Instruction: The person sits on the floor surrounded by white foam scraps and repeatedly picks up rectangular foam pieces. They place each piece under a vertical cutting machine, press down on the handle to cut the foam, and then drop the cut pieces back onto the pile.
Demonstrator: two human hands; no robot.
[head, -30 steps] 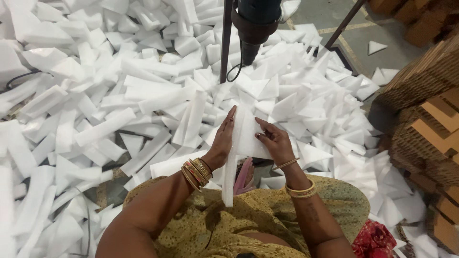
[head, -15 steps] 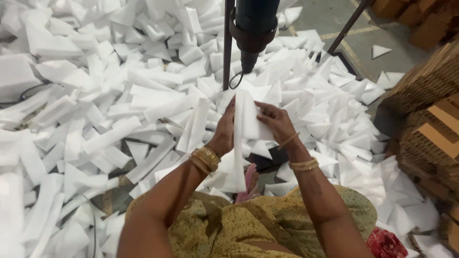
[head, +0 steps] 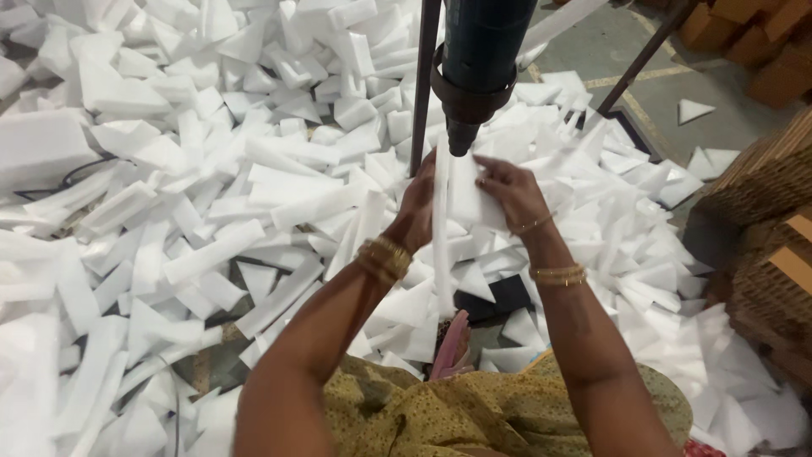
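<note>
1. At the far left I see a deep heap of white foam offcuts (head: 194, 195), strips and wedges lying loose over the floor.
2. Moving in, my left hand (head: 418, 207) is closed on the near edge of a tall white foam piece (head: 448, 203), fingers wrapped round its side, gold bangles at the wrist.
3. The foam piece stands upright between both hands, its top right under the tip of the dark mounted tool (head: 478, 68), which hangs from a metal stand (head: 421, 85). I cannot tell whether the tip touches the foam.
4. My right hand (head: 507, 190) pinches the other face of the same piece, fingers spread flat on it.
5. Judging by the heap, many pieces are already cut; this one looks mid-way, held at the tool and not yet dropped.
6. At the far right, stacked brown cardboard (head: 761, 211) sits beside the foam.
</note>
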